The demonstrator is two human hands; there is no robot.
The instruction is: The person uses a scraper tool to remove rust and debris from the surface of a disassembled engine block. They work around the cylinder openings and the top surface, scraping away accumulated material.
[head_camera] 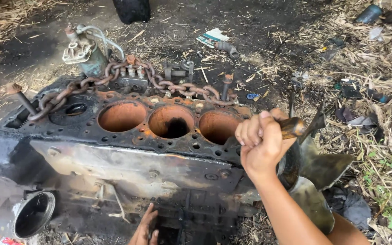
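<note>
Dirt ground (32, 50), right hand (260, 143) fisted on handle (292, 128)

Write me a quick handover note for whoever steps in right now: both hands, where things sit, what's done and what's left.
Right hand: fist closed on a tool handle at the fan end of the engine block.
Left hand: resting low against the block's side, holding nothing.
Block lies on the dirt; rusty chain draped over its top.
Done: head is off, three rusty cylinder bores open.
Left: fan is mounted, chain on.
</note>
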